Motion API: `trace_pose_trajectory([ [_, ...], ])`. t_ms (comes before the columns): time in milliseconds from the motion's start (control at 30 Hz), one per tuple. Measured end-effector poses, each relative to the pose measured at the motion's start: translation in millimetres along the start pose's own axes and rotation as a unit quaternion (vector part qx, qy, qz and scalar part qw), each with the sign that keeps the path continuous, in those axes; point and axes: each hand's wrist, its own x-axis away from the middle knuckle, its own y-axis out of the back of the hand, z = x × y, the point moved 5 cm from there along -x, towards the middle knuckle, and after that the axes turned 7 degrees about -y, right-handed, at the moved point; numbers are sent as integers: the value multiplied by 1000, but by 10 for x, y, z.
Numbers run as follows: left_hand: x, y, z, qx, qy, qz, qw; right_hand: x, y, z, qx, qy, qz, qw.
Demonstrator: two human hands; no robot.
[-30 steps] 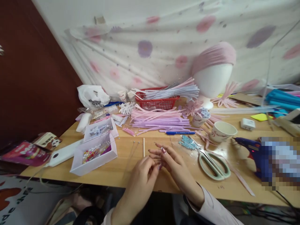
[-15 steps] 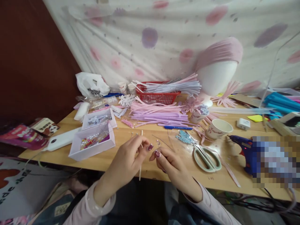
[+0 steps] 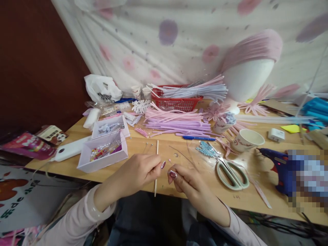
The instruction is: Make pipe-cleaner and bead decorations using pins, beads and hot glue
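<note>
My left hand [image 3: 139,172] is closed in a pinch, and whatever lies between its fingertips is too small to make out. Under its fingers a thin pale stick [image 3: 157,147] lies on the table, pointing toward me and jutting past the front edge. Close by, my right hand [image 3: 188,181] is also pinched shut, thumb against curled fingers. A tiny pink bead [image 3: 169,160] shows just above its fingertips; I cannot tell whether it is held. A thin dark wire [image 3: 181,154] lies beyond my right hand. Green-handled scissors [image 3: 232,175] rest to the right, beside a bag of blue beads [image 3: 203,149].
White boxes [image 3: 102,160] with beads stand at left. Pink and purple pipe cleaners [image 3: 176,126] lie before a red basket [image 3: 176,104]. A paper cup [image 3: 247,141], a blue glue gun [image 3: 279,167] and a white mannequin head [image 3: 249,80] are at right.
The view has shifted, so the tabletop things at right appear farther right. My left hand has turned flatter and its fingers have closed more; my right hand stays pinched near it.
</note>
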Motion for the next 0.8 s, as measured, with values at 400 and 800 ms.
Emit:
trace_pose_trajectory([
  [400, 261, 308, 357, 472, 240, -233, 815, -28, 113, -41, -23, -24, -42, 999],
  [800, -81, -86, 137, 183, 150, -9, 972, 25, -32, -40, -5, -82, 35, 996],
])
